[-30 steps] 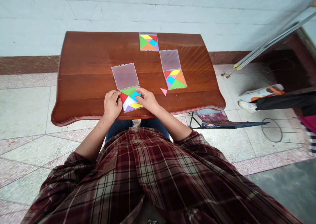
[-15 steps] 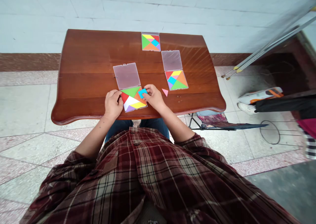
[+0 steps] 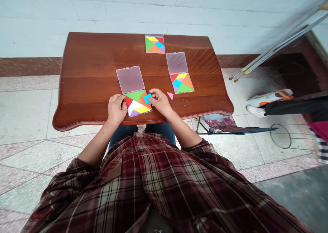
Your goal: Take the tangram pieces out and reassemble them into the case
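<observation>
Between the thumb and fingers of my right hand is a blue square tangram piece, held over the right part of the near tangram case. That case lies with its clear lid folded back. In its tray are green, red, orange, yellow and purple pieces, with a white gap showing in the middle. My left hand is closed at the tray's left edge, thumb and fingertips against it beside the red piece. A loose pink triangle lies right of my right hand.
Two filled tangram cases, one at the right and one at the back edge, lie on the brown wooden table. A folding chair stands beyond the front right edge. Crutches lean at right, near another person's leg.
The view has shifted slightly. Both hands stay in nearly the same place, the right still holding the blue square over the tray.
</observation>
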`<state>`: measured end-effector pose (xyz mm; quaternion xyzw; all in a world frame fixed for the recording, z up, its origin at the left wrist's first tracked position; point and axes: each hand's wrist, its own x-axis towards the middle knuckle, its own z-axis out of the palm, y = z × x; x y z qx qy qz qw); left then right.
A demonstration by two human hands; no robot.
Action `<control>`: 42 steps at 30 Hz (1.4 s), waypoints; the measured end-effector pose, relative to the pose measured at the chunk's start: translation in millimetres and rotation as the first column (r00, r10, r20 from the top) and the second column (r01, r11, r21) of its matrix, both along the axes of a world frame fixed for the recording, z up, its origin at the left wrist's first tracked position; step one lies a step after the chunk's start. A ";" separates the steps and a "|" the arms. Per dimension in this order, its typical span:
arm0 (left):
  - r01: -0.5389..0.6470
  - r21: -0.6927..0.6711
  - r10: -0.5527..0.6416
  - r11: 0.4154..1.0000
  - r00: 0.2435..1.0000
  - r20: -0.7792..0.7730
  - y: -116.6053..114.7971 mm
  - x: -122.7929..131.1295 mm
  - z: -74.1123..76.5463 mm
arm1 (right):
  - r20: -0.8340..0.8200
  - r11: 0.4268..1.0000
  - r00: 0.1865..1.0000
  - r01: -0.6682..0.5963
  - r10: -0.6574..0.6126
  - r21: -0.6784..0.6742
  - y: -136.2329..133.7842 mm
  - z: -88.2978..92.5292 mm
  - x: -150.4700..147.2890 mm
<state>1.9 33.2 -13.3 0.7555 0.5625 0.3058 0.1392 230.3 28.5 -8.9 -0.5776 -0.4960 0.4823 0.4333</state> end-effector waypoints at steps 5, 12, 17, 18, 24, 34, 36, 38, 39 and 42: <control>0.008 0.011 -0.008 1.000 1.000 0.004 0.4 -0.1 -0.7 | -0.031 1.000 0.999 -0.024 0.024 0.013 -0.4 1.1 -1.3; 0.002 0.016 -0.002 1.000 1.000 0.002 0.9 -2.2 -3.2 | -0.036 1.000 0.999 -0.018 0.019 0.021 -0.1 -3.1 -4.7; 0.006 0.012 -0.006 1.000 1.000 0.005 1.9 -2.9 -5.4 | -0.027 1.000 1.000 0.003 -0.002 0.017 -0.2 -5.0 -4.5; 0.007 0.010 -0.007 1.000 1.000 0.005 2.1 -3.0 -5.6 | -0.025 1.000 1.000 -0.001 0.002 0.011 -0.2 -4.5 -4.3; 0.001 0.006 -0.002 1.000 1.000 0.006 1.6 -2.8 -3.8 | -0.028 1.000 0.999 0.015 -0.016 -0.007 -1.3 0.2 -4.5; 0.003 -0.008 -0.003 1.000 1.000 0.020 1.7 -1.7 -1.1 | -0.023 0.999 0.999 0.028 -0.029 -0.033 -3.0 3.5 -3.8; 0.008 -0.014 -0.007 1.000 1.000 0.021 1.2 -1.8 -0.7 | -0.022 0.999 0.999 0.023 -0.024 -0.031 -2.8 3.9 -3.1; 0.008 -0.013 -0.008 1.000 1.000 0.018 0.8 -1.9 -0.5 | -0.028 0.999 0.999 0.028 -0.029 -0.030 -2.6 4.5 -2.4; 0.009 -0.012 -0.009 1.000 1.000 0.015 0.7 -1.9 -0.4 | -0.036 0.999 0.999 0.034 -0.035 -0.032 -2.4 4.7 -2.0; 0.007 -0.008 -0.007 1.000 1.000 0.015 0.6 -1.6 -0.2 | -0.063 0.997 0.996 0.060 -0.063 -0.043 -1.3 4.5 -0.4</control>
